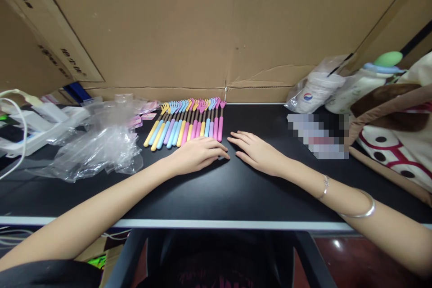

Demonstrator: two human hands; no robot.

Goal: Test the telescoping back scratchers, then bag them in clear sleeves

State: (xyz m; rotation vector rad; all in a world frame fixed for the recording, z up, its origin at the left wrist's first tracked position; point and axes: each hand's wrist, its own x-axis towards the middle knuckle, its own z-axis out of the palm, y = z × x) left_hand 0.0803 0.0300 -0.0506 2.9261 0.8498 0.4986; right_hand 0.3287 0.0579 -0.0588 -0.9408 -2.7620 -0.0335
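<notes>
You are angling your left forearm (118,204) and right forearm (305,177) forward and inward. Your left hand (199,153) is lying palm down, fingers (216,145) curving loosely; your right hand (259,150) is facing it, palm down, fingers (240,142) spreading slightly, fingertips (231,139) resting just apart from the left's.

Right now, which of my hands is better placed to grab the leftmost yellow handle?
Left, most likely. Your left hand lies at the near edge of the row of colored handles, nearer the leftmost yellow handle; your right hand rests beyond the row's right end, farther off.
</notes>
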